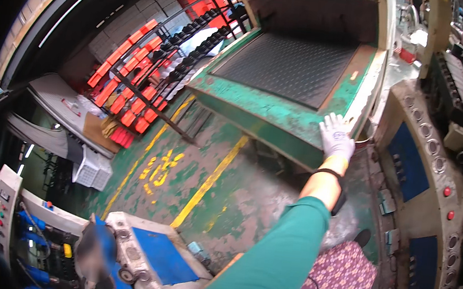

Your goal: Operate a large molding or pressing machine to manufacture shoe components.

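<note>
My left hand, in a pale knitted glove, reaches out at the end of a green sleeve. It rests against the front right corner of a large green machine, whose paint is worn. The fingers are extended and lie along the edge, and nothing shows in them. A dark band circles the wrist. On the machine's bed lies a dark, dotted mat or plate. My right hand is out of view.
At the left stands a rack with orange and black pieces. A worktable and white crates are beyond. Consoles with blue panels flank me, one at right, another at lower left. Yellow lines mark the worn floor.
</note>
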The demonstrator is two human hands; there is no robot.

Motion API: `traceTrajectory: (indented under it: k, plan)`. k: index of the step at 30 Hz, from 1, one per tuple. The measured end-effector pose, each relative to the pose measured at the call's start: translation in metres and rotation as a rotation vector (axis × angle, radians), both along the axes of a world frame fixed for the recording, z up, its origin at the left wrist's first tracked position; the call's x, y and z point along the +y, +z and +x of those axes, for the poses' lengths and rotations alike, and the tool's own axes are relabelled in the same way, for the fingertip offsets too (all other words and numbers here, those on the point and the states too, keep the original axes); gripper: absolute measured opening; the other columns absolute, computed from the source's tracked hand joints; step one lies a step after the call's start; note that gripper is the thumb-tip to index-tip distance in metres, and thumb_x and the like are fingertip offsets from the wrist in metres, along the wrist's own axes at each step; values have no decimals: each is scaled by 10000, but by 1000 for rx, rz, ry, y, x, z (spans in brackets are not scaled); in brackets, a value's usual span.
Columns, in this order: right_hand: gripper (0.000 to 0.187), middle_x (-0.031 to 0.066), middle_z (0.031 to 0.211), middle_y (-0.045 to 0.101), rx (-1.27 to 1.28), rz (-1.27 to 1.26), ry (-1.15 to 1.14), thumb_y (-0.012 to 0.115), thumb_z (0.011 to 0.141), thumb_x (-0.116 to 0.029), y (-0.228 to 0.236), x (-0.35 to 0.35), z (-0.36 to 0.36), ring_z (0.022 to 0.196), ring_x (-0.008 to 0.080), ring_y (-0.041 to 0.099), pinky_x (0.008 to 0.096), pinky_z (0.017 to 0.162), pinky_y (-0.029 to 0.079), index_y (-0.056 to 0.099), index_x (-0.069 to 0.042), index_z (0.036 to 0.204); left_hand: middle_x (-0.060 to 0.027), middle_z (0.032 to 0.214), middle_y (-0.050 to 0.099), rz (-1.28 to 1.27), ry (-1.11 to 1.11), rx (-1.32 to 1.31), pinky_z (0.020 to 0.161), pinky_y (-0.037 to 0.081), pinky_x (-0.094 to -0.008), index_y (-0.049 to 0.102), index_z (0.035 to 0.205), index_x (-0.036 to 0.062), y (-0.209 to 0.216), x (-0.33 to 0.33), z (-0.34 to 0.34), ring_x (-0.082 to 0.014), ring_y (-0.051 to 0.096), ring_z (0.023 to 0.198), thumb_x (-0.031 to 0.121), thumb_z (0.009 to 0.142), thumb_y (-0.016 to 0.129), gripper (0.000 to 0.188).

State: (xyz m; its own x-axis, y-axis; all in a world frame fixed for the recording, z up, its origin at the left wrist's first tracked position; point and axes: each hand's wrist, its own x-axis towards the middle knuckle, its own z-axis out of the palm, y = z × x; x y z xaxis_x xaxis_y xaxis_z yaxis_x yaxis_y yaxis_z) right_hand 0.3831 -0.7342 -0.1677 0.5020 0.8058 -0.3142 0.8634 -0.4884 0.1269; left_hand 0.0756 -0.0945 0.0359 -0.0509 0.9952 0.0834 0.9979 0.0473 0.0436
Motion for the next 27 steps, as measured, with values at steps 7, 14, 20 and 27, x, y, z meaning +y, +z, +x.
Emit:
traceTrajectory:
  k: [7,14,20,27]
  plan:
    - [643,197,1520,434,349,-566,-154,597,970,-483,-22,-5,42,1305,317,518,554,1049,426,416,-198,1517,-154,1664,201,6,34,-44,1242,113,-506,214,1597,66,-3,5,-3,-330,183,1537,546,894,609,939]
    - [596,179,1534,419,663,175,309,554,959,-394,27,281,-42,1365,301,451,510,1108,366,425,-154,1488,-158,1659,200,-21,39,-79,1245,110,-506,209,1594,57,-5,6,-19,-331,170,1539,526,882,639,954]
    - [559,164,1546,406,280,889,925,517,949,-316,99,628,-230,1415,288,394,472,1158,314,432,-115,1464,-140,1672,185,-94,29,-70,1250,83,-512,192,1603,70,6,0,-22,-330,158,1547,434,930,560,849]
    - [599,126,1630,252,-2011,211,504,462,957,-192,51,717,-257,1509,239,224,426,1245,145,311,-88,1526,-137,1536,378,-80,-161,-290,1169,230,-518,343,1515,70,5,10,11,-314,337,1434,316,981,488,605]
